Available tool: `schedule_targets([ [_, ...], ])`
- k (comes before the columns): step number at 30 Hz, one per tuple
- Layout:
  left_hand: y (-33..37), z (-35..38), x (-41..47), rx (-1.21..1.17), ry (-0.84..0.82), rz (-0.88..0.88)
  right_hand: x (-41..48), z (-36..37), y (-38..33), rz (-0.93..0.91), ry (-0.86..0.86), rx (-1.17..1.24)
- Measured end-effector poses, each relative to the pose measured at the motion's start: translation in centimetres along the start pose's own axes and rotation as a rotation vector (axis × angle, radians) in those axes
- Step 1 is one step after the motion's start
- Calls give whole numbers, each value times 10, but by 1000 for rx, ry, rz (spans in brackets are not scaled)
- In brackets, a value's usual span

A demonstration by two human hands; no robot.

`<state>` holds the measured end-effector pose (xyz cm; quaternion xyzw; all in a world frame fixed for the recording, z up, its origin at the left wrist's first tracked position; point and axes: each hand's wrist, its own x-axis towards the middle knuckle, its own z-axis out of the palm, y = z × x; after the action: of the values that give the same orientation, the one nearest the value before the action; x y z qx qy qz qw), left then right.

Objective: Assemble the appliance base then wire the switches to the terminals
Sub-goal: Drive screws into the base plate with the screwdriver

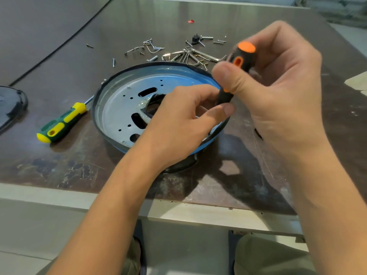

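A round appliance base (117, 100) with a black rim, blue inner wall and a silver perforated metal plate lies on the table in the middle of the view. My right hand (278, 92) grips the black-and-orange handle of a screwdriver (241, 60), which points down into the right side of the base. My left hand (184, 118) reaches over the base, its fingers curled around the screwdriver's shaft low down near the plate. The tip and whatever it touches are hidden behind my left hand.
A green-and-yellow screwdriver (63, 124) lies left of the base. Loose screws, clips and metal brackets (184, 52) are scattered behind it. A dark round cover (12, 104) sits at the left edge. The table's front edge (178, 211) runs below my forearms.
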<state>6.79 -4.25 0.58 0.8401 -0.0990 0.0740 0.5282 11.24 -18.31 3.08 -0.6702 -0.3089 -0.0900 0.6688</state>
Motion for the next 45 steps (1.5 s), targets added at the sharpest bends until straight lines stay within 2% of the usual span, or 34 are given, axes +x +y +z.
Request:
schedule_targets([
  [4, -1, -1, 0, 19, 7, 23, -1, 3, 2, 10, 86, -7],
  [10, -2, 1, 0, -18, 35, -24, 0, -1, 4, 4, -76, 157],
  [12, -2, 1, 0, -11, 22, -34, 2, -3, 3, 2, -34, 71],
  [16, 1, 1, 0, 28, -28, -38, 2, -11, 2, 7, 155, -63],
  [21, 3, 2, 0, 119, -5, -45, 3, -12, 3, -43, 223, -156],
  [25, 4, 2, 0, 148, 0, -50, 1, -10, 7, 36, -24, -5],
  [28, 4, 0, -1, 132, -24, -69, 0, -13, 3, 180, -123, 302],
  [30, 4, 0, -1, 112, -32, -83, 1, -18, 0, 234, -164, 381],
  [38, 2, -2, -2, -74, -36, -119, 3, -13, 1, 136, -186, 303],
  [45, 1, 0, -1, -81, 12, -68, 3, -9, 4, 125, -271, 295],
])
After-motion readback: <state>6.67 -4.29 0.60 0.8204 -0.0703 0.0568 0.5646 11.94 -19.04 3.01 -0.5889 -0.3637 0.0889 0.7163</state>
